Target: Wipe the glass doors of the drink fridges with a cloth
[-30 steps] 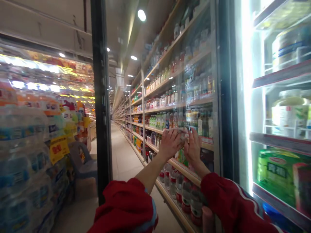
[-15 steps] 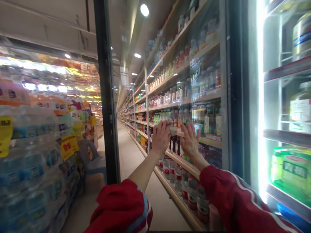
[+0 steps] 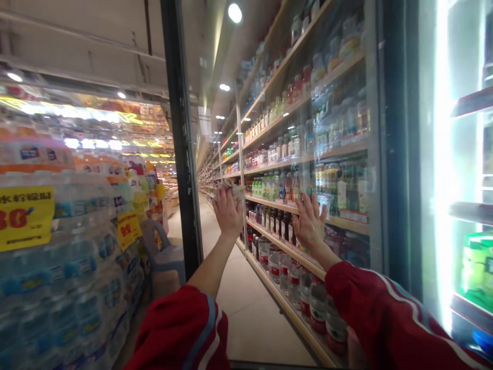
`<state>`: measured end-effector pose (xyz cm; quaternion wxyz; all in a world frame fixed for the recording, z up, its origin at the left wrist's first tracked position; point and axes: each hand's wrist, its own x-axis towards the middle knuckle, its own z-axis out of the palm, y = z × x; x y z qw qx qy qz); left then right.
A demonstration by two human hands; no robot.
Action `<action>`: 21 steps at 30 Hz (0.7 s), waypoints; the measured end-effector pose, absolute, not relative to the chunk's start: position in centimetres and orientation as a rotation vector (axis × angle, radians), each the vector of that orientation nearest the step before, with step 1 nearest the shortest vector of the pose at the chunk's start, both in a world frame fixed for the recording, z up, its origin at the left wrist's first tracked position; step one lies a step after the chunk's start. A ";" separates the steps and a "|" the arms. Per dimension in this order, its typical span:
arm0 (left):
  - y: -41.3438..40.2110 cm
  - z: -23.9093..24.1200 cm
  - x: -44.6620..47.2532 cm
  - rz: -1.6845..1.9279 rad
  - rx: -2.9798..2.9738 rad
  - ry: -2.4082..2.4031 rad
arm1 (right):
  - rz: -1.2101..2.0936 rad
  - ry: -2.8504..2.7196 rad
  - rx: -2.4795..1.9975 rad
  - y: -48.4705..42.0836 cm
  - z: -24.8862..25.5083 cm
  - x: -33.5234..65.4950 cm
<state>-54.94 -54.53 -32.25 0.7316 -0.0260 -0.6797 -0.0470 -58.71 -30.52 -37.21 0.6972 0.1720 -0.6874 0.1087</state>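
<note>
Two hands raised at a glass door, head view.
Left hand, centre frame, clenched round a crumpled pale cloth held to the pane at the hand's 12 o'clock. Right hand, at 3 o'clock from the left, released, fingers spread, palm toward the glass. Both sleeves red. Stacked water-bottle packs with yellow price tag at 9 o'clock. Lit cooler shelves at 3 o'clock.

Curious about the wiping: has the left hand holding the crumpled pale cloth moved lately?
Yes: the left hand with the crumpled pale cloth slid left, nearer the black vertical door frame.
</note>
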 end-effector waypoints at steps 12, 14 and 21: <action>-57.5 -31.0 -54.1 -0.204 -0.058 -1.558 | 0.283 -1.550 0.406 -30.4 -37.3 -58.7; -57.7 -30.7 -54.1 -0.272 0.003 -1.538 | 0.288 -1.556 0.413 -30.4 -37.3 -58.7; -53.8 -32.2 -54.5 0.042 -0.288 -1.609 | 0.287 -1.558 0.407 -30.4 -37.3 -58.6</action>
